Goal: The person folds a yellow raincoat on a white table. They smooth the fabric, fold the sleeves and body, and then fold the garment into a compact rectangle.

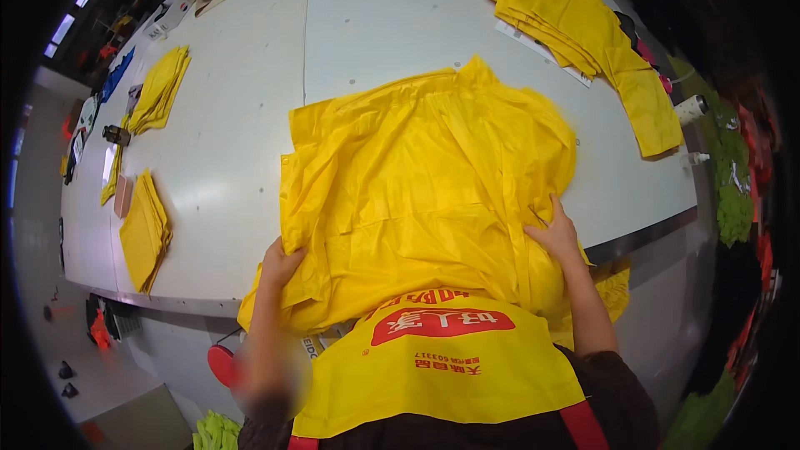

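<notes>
A thin, shiny yellow jacket [408, 175] lies spread and wrinkled over the table's near edge, its lower part hanging toward me. At its left edge, my left hand [283, 262] is closed on the fabric, with the fingertips partly hidden. My right hand [557, 232] grips the jacket's right side, thumb on top and the other fingers mostly out of sight. By that thumb shows a thin dark tool [540, 217], too small to make out clearly. I wear a yellow apron [442, 375] with red straps and red print, which meets the jacket's near side.
Folded yellow cloth pieces [558, 12] are stacked at the table's [225, 117] far right. More yellow pieces [147, 229] lie along the left side, near a small dark bottle [117, 135]. A cone of thread [691, 109] stands at the right edge. Green cloth [733, 208] hangs beyond.
</notes>
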`<action>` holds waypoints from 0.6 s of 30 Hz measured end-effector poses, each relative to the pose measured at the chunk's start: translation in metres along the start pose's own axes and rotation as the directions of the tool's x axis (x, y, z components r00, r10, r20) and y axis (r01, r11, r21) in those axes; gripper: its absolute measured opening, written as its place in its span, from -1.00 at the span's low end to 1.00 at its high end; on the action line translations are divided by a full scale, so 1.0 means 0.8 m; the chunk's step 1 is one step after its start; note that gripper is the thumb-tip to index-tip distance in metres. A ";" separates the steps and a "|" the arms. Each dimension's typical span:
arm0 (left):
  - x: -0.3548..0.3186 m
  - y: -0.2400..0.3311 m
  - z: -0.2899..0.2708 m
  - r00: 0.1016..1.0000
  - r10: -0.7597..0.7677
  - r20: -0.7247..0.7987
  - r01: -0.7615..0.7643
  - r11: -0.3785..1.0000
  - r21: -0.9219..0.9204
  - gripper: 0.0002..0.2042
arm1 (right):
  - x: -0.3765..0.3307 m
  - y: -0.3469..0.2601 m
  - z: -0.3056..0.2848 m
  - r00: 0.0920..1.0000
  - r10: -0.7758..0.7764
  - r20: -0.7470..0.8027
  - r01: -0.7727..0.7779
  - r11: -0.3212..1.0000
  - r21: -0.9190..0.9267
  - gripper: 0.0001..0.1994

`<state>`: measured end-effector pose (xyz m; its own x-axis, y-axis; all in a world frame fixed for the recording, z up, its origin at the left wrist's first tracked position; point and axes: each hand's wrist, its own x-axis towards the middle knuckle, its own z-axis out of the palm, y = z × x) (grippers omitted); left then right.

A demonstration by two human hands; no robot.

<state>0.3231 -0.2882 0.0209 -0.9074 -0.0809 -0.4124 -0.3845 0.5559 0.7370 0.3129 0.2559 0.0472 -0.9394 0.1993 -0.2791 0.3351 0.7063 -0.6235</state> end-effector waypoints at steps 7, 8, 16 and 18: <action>-0.145 0.029 -0.020 0.985 -0.086 -0.152 -0.038 0.742 -0.670 -0.56 | -0.076 -0.020 -0.065 0.968 0.113 0.225 -0.239 0.687 0.686 -0.48; -0.174 0.045 -0.025 0.982 -0.079 -0.173 -0.073 0.685 -0.725 -0.52 | -0.095 -0.020 -0.080 0.975 0.092 0.203 -0.212 0.657 0.723 -0.45; -0.300 0.097 -0.125 0.803 -0.005 -0.596 -0.517 0.492 -0.700 -0.51 | -0.165 -0.071 -0.241 0.959 -0.183 -0.215 0.283 0.635 0.719 -0.33; -0.277 0.154 -0.186 0.728 0.096 -0.679 -0.561 0.652 -0.509 -0.53 | -0.115 -0.109 -0.283 0.935 -0.278 -0.220 0.354 0.756 0.550 -0.34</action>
<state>0.4518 -0.3253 0.2827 -0.8127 -0.5670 0.1343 0.1721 -0.0134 0.9850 0.3532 0.3296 0.2927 -0.9875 0.1398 0.0732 -0.0393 0.2314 -0.9721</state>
